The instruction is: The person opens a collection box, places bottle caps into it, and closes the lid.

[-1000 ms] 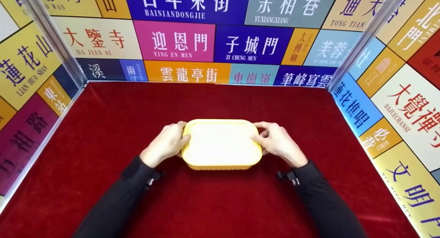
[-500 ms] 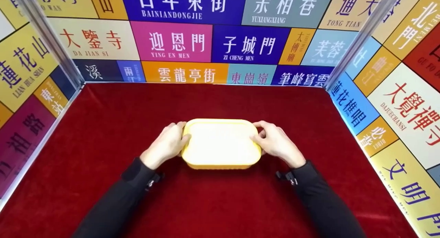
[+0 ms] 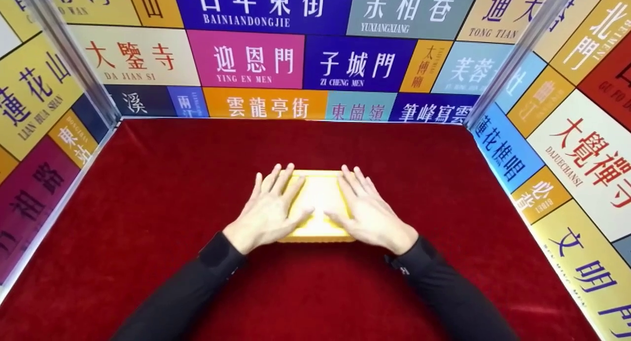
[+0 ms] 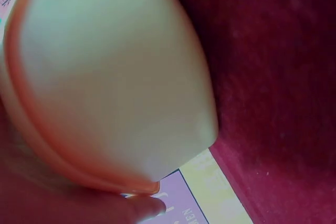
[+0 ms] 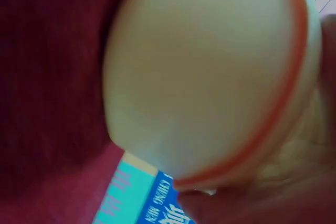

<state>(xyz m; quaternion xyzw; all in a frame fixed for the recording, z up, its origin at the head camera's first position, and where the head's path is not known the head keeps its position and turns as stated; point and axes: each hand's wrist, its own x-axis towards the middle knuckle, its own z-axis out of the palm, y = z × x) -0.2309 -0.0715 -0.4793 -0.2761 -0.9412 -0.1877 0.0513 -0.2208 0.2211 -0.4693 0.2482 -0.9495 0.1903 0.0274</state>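
A pale yellow lidded food container [image 3: 318, 195] stands on the red cloth, its whitish lid uppermost. My left hand [image 3: 268, 210] lies over the left part of the lid with fingers straight and spread. On the right part, my right hand [image 3: 372, 213] lies the same way, palm down. Both thumbs point inward, their tips near each other at the lid's middle. In the left wrist view the rounded container side [image 4: 115, 77] fills much of the picture, the fingers [image 4: 105, 209] along its rim. The right wrist view mirrors this, with the container wall [image 5: 194, 77] beside the hand.
Red velvety cloth [image 3: 315, 287] covers the table. Panels with coloured Chinese place-name signs [image 3: 246, 60] rise at the back and on both sides. Metal posts [image 3: 522, 55] stand at the back corners.
Both hands have left their grip on the container's two ends and moved inward onto the lid, fingers now straightened. The container stays in about the same place.
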